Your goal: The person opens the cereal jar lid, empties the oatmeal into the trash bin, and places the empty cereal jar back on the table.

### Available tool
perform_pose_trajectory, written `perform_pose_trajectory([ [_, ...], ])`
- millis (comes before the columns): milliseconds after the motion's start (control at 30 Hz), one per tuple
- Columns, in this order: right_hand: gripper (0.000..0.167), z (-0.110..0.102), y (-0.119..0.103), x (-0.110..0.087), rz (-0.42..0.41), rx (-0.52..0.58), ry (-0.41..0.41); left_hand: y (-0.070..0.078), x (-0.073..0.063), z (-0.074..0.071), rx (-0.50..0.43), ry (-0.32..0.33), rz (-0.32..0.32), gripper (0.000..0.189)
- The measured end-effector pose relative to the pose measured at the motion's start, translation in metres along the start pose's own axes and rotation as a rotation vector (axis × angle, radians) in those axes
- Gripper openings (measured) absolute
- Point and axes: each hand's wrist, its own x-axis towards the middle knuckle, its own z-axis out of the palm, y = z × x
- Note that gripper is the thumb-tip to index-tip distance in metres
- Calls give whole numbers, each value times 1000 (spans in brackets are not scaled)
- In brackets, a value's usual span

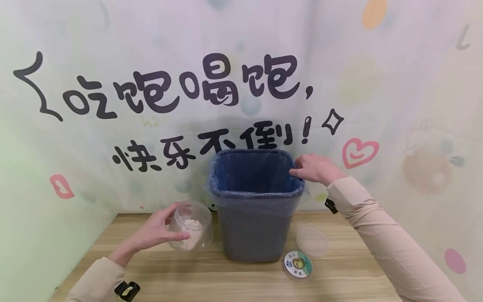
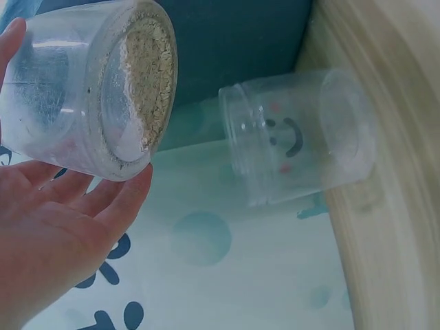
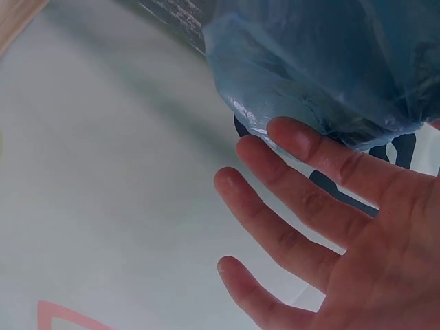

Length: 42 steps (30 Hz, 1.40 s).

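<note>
My left hand (image 1: pixel 154 230) holds a clear plastic jar (image 2: pixel 62 89) tilted, fingers and thumb around its sides. Pale flakes, like oats (image 2: pixel 151 82), lie in the jar and show through its base in the left wrist view. At the right rim of a grey trash can (image 1: pixel 256 235) is my right hand (image 1: pixel 317 168), its thumb over the edge and its fingers outside. A translucent blue trash bag (image 3: pixel 302 82) lines the can and folds over the rim. In the right wrist view the index finger touches the bag, while the other fingers are spread.
Another clear jar (image 2: pixel 295 137) stands behind the held one, beside the can. To the can's right lie a clear lid (image 1: pixel 312 241) and a round lid with a green and white label (image 1: pixel 298 265) on the wooden table (image 1: pixel 211 281). A printed cloth backdrop (image 1: pixel 241 37) rises behind.
</note>
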Motion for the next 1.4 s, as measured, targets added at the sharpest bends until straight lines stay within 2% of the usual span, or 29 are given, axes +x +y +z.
perform_pose_trajectory([
  [133, 36, 1, 0, 1, -2, 5, 0, 1, 4, -11, 23, 10, -54, 72],
  [333, 35, 1, 0, 0, -1, 8, 6, 3, 12, -21, 21, 29, -95, 71],
  [567, 34, 0, 0, 0, -33, 25, -3, 4, 22, -27, 17, 106, -111, 72],
  [733, 32, 0, 2, -1, -47, 39, -3, 7, 35, -35, 22, 144, -125, 72],
  [967, 30, 0, 2, 1, -63, 46, 9, 20, 56, -54, 60, 184, -175, 74],
  [1100, 31, 1, 2, 0, -65, 43, 13, 26, 71, -62, 98, 185, -192, 74],
  [1233, 31, 2, 4, 1, -64, 39, 16, 28, 84, -65, 112, 156, -224, 79],
  [1400, 31, 2, 4, 1, -59, 43, 16, 34, 97, -65, 140, 135, -216, 82],
])
